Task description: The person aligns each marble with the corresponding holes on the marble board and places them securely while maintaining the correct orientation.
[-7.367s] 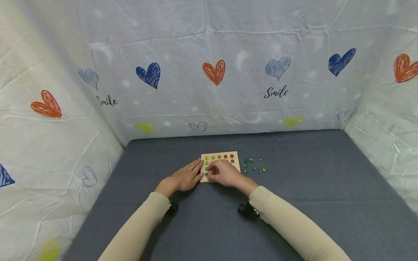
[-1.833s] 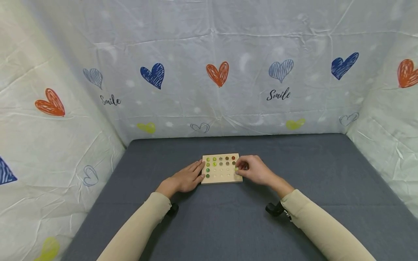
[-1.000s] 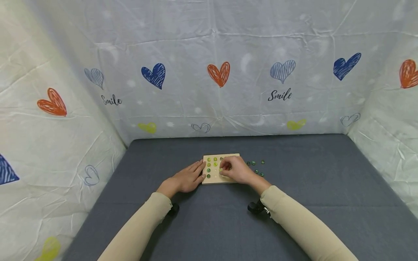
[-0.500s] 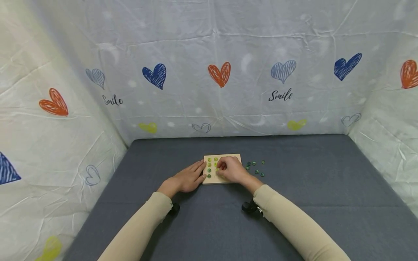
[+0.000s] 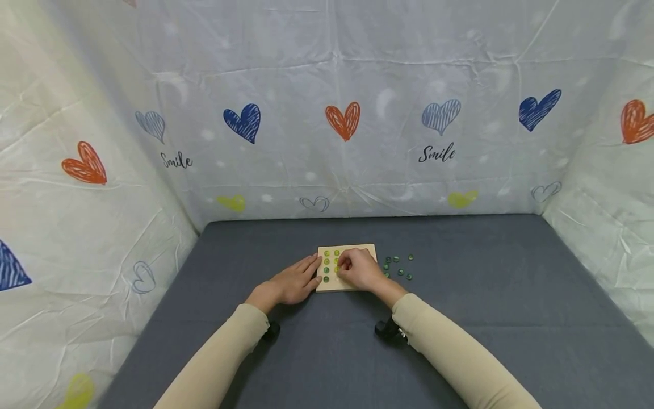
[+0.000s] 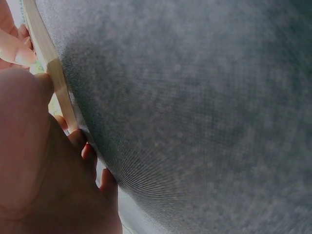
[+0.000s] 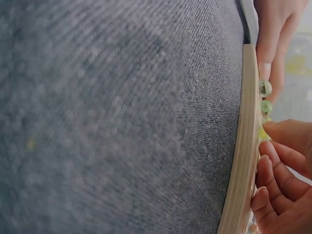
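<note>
Hanging behind and at both sides, a white cloth (image 5: 286,74) printed with hearts surrounds a dark grey table (image 5: 317,369). Beige sleeves (image 5: 460,352) reach over it. The left hand (image 5: 290,281) touches the left edge of the wooden board (image 5: 338,286), fingers straight, thumb spread. The right hand (image 5: 361,270) bends over the board, fingers curled, tips pinched together. That board lies flat on the table, a column of four marbles (image 5: 326,270) down its left side. Loose marbles (image 5: 401,272) lie just to its right. Pinched in the right hand is one yellow-green marble (image 7: 263,132); whether it sits fully in a hollow is hard to tell.
</note>
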Available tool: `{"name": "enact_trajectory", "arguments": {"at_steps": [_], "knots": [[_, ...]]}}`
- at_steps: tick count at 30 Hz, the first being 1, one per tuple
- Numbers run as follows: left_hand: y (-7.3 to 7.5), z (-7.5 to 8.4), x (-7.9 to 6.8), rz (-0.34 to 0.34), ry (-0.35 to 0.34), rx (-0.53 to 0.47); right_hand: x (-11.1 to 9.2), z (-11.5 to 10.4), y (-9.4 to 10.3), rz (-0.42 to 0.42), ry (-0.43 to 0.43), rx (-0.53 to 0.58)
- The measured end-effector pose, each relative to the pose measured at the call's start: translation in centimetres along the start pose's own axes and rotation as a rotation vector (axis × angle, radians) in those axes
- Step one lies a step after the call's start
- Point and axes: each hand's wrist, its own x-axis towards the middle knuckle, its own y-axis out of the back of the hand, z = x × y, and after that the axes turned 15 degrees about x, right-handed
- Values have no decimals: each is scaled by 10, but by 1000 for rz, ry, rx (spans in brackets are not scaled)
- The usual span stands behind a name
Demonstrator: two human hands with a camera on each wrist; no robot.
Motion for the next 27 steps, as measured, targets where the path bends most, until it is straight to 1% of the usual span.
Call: {"name": "enact_trajectory", "arguments": {"at_steps": [3, 7, 11, 17, 21, 27], "knots": [[-1, 1, 0, 4, -3, -2, -3, 0, 1, -16, 6, -1], [-2, 1, 1, -15, 4, -10, -10, -2, 7, -58, 23, -12], [-1, 1, 1, -24, 10, 2, -17, -8, 16, -92, 39, -2], [0, 1, 2, -14, -7, 12, -31, -12, 33, -121, 55, 10], [1, 2, 1, -10, -10, 7, -40, -12, 44, -127, 58, 13], [2, 1, 1, -1, -9, 12, -52, -8, 59, -116, 81, 3]]}}
